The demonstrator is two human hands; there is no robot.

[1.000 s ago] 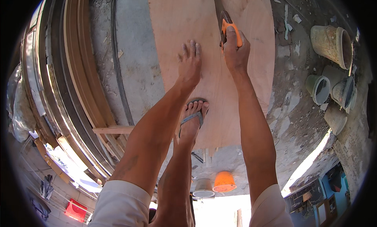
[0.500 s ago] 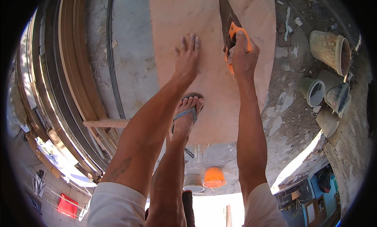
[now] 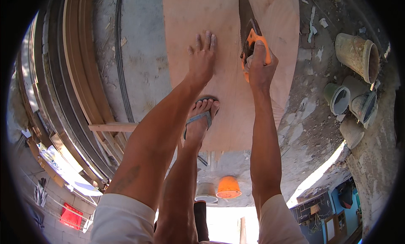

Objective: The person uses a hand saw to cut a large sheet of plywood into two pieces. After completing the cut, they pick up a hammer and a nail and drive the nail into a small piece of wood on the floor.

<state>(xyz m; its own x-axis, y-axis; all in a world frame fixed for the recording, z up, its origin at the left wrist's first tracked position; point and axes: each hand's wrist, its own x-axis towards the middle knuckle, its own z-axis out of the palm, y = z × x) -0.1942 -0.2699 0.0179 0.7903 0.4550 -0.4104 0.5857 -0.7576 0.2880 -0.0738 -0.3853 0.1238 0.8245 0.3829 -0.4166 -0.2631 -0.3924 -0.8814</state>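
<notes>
A light brown plywood sheet lies below me, with a cut line running lengthwise right of its middle. My right hand is wrapped round the orange handle of a hand saw. The dark blade points away from me along the cut, and its far end leaves the top of the picture. Flat on the sheet, left of the saw, rests my left hand with fingers spread. My foot in a grey flip-flop stands on the sheet's near part, just below that hand.
Long wooden boards lie stacked at the left, with a short wooden strip jutting out. Several dirty buckets lie on the rubble-strewn ground at the right. An orange bucket stands near the lower middle, beside a grey bucket.
My right hand has drawn the saw slightly back toward me along the cut. My left hand stays pressed on the sheet, and the foot remains in place.
</notes>
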